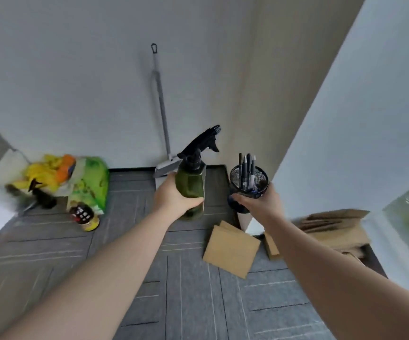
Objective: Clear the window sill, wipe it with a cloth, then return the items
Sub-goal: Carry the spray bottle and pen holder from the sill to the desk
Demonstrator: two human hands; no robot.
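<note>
The person stands over a grey tiled floor [75, 253] with both arms extended, each hand carrying one item clear of the ground. The left hand [174, 197] grips a green spray bottle [190, 185] round its body, fingers wrapped behind and thumb across the near side; the bottle is upright, slightly tilted, its black trigger head [202, 142] pointing to the far right, well above the fingers. The right hand [262, 203] holds a black mesh pen holder [248, 186] from below and the right side, fingers curled round its lower wall; the pens [246, 168] stand upright inside, above the grip. The upright carry appears deliberate, to keep the pens in and any liquid from leaking. Judged from the task, these are sill items in transit; whether they are being removed or returned cannot be told from this view. The window sill itself is not clearly identifiable; a pale ledge [395, 241] beside glass at the right edge may be it. On the floor at the far left lie a green and yellow bag [88, 177], a small dark spray bottle [42, 197] and a jar [85, 217]. A long-handled broom [160, 101] leans on the far wall. Cardboard pieces [231, 251] lie near the right, below the pen holder
</note>
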